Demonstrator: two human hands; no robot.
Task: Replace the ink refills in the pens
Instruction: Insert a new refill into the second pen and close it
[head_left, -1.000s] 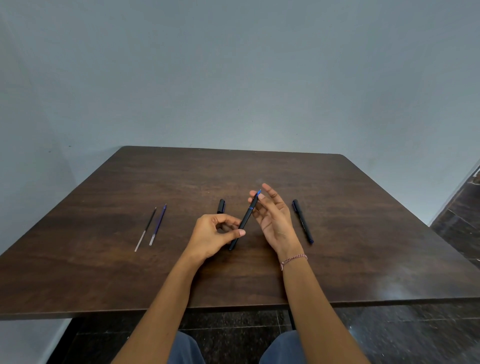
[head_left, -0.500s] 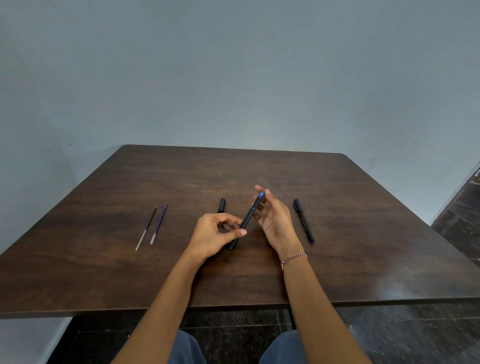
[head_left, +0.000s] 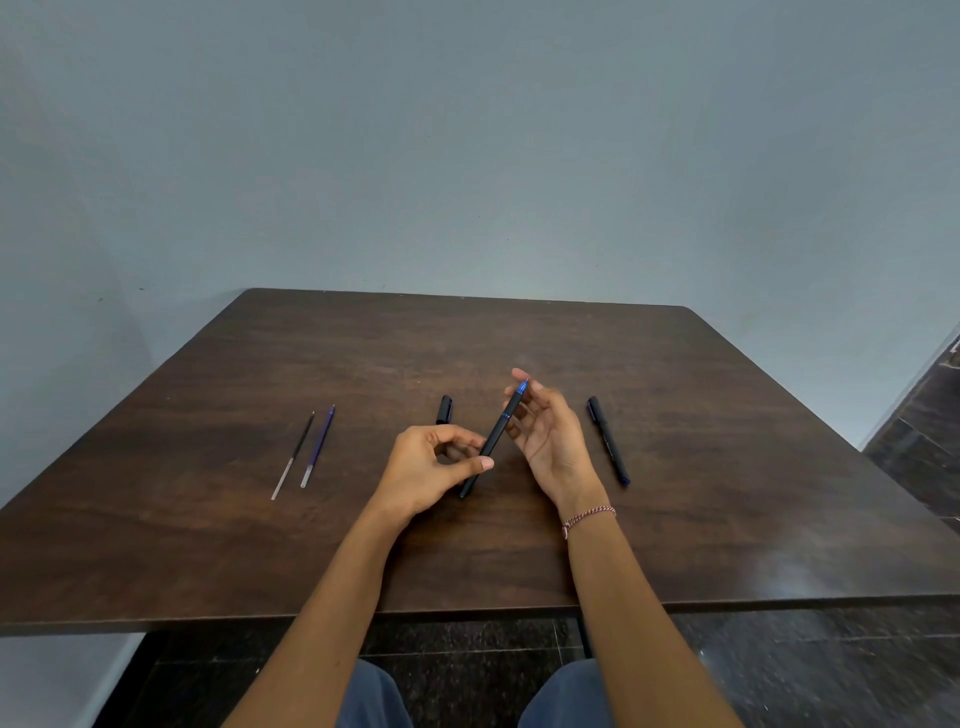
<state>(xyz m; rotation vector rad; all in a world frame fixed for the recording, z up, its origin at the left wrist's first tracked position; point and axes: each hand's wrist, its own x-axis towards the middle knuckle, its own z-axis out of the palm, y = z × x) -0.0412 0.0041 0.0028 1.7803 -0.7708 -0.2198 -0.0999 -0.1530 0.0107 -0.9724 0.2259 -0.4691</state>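
Aslant, slim matte-black pen (head_left: 500, 422) in left hand (head_left: 431, 467).

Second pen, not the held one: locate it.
Head view: the second pen lies on the table just right of the right hand, not touching it.
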